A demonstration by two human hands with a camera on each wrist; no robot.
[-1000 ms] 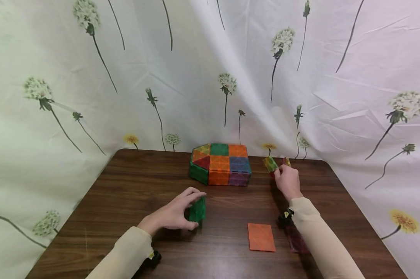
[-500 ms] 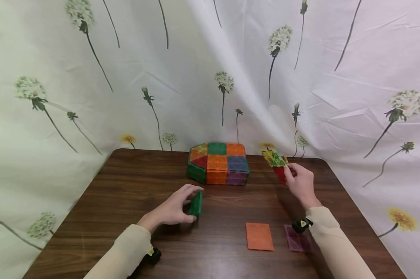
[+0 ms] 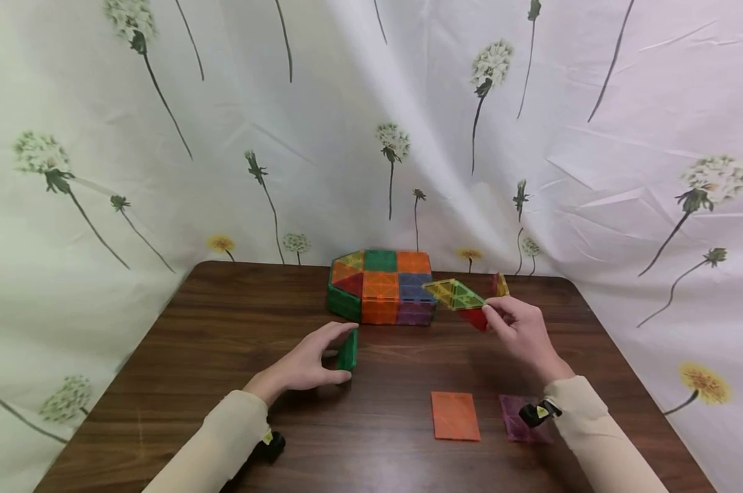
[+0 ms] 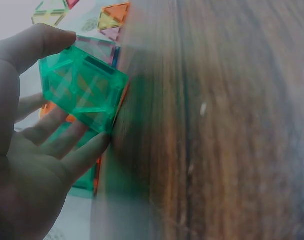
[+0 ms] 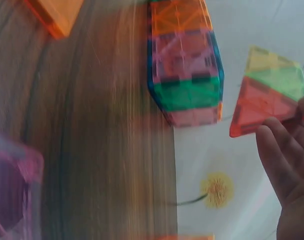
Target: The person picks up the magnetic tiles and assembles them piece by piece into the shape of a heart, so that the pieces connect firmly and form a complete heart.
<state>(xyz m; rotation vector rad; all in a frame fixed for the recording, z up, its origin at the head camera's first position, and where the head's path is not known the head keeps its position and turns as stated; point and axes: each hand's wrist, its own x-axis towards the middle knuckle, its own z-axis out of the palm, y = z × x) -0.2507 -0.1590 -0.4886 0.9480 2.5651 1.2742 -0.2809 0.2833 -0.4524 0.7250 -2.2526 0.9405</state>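
Note:
In the head view my left hand holds a green square magnetic tile on edge, thumb on one side and fingers on the other. The left wrist view shows this green tile tilted between thumb and fingertips. My right hand pinches the corner of joined triangular magnetic tiles, raised above the table. In the right wrist view, yellow, green and red triangles make up that piece. Behind the hands stands a box-shaped block of joined tiles, with orange, green, blue, purple, red and yellow faces.
An orange square tile lies flat on the dark wooden table. A purple tile lies by the right wrist, partly covered by it. A small yellow and red piece stands near the back right edge. A flowered cloth hangs behind.
My right hand has lifted the joined triangles from the back right and carried them left toward the block. My left hand keeps the green tile, turned to show more edge-on.

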